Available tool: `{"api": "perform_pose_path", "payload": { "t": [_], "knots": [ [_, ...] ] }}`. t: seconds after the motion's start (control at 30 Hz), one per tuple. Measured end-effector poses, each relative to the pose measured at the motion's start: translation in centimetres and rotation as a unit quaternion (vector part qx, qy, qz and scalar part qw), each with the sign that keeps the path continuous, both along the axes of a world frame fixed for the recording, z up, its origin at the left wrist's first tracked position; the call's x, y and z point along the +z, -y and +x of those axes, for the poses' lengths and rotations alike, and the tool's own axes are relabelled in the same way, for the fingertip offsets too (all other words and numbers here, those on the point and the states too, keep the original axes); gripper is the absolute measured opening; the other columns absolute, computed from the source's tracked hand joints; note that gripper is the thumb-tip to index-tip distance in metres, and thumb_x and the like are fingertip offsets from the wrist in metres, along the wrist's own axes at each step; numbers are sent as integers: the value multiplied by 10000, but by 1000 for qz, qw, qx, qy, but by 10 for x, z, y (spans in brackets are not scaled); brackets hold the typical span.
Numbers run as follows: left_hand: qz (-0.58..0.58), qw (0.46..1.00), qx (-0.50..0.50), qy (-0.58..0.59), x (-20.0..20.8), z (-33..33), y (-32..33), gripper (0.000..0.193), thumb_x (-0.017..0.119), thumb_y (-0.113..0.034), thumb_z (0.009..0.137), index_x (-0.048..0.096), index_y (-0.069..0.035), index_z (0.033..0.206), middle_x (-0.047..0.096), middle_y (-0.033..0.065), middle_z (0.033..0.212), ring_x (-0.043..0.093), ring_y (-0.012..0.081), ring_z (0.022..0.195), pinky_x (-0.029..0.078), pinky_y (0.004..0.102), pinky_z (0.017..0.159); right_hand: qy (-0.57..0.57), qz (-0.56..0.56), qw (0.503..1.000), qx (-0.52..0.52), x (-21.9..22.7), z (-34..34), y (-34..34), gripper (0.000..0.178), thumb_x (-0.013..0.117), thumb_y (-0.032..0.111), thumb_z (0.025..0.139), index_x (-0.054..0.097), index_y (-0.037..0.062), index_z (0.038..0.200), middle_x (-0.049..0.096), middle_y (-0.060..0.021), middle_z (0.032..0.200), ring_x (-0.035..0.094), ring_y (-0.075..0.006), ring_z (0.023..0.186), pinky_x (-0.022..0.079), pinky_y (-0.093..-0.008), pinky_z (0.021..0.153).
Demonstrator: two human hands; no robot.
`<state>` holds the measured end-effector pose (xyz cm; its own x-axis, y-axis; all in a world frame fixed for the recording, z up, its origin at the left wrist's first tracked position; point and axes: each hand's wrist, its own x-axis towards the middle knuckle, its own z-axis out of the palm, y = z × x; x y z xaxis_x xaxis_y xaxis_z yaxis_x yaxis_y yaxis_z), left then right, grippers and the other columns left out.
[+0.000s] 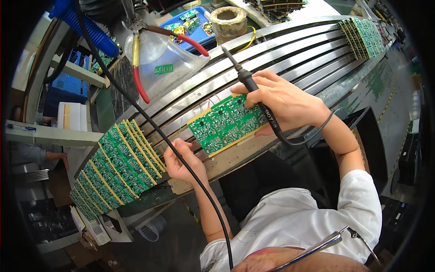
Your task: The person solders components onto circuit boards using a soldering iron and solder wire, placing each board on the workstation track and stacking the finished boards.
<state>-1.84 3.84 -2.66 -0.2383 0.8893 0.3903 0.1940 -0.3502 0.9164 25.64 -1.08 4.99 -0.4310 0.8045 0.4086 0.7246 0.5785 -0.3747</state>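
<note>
My right hand (290,102) is closed around a black soldering iron (248,81), whose tip points up and away to the left. The same hand also grips the right end of a green circuit board panel (222,127), which has yellowish edge strips and lies tilted over the slotted metal rails. Thin wires (212,100) rise behind the panel's far edge. My left hand (185,161) is by the panel's lower left corner with its fingers curled together; what they pinch, if anything, is too small to make out. The iron's cord (290,141) loops past my right wrist.
Overlapping circuit board panels (118,163) stand at left; another stack (362,38) sits far right on the rails (299,59). Red-handled pliers (137,59) hang before a clear hood (176,68). A black cable (149,120) crosses the view. Behind are a blue tray (168,23) and a tape-like roll (229,27).
</note>
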Motion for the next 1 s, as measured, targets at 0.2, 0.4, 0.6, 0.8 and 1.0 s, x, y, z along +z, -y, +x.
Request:
{"api": "perform_pose_path", "payload": {
  "t": [0.2, 0.4, 0.6, 0.8, 1.0],
  "knots": [
    [-3, 999, -17, 46, -18, 1, -4, 151, 636, -133, 1010, 648, 12, 1049, 665, 71, 758, 607, 133, 675, 512, 256, 662, 9, 19, 999, -31, 17, 14, 22, 682, 930, 305, 573, 500, 153, 1081, 647, -113, 1333, 605, -335, 1104, 379, -500, 1113],
    [67, 997, -11, 41, -22, -7, -10, 157, 612, -163, 1042, 654, -13, 1023, 621, 29, 701, 570, 115, 645, 467, 228, 623, -139, 83, 972, -171, 29, 38, 85, 754, 967, 327, 529, 495, 150, 1089, 665, -166, 1268, 642, -291, 1014, 457, -441, 1013],
    [58, 998, -16, 0, -21, -9, -12, 173, 616, -188, 1041, 655, -21, 1025, 627, 31, 712, 563, 114, 644, 450, 231, 614, -135, 283, 858, -406, 63, 99, 71, 703, 945, 313, 650, 499, 67, 1135, 639, -72, 954, 634, -200, 752, 513, -313, 697],
    [70, 997, -7, -27, -16, 1, -12, 233, 615, -239, 1043, 647, -26, 953, 622, 24, 697, 549, 105, 628, 436, 223, 604, -15, 289, 777, -559, 98, 171, -31, 802, 845, 630, 685, 543, 55, 1155, 681, -74, 821, 665, -286, 654, 523, -377, 723],
    [27, 999, 10, -36, -15, -7, -11, 183, 638, -222, 1028, 658, -43, 996, 633, 15, 746, 525, 96, 629, 401, 222, 580, 61, 271, 741, -611, 124, 172, -111, 782, 815, 653, 724, 562, 42, 1142, 702, -75, 769, 694, -277, 634, 545, -367, 716]
  ]
}}
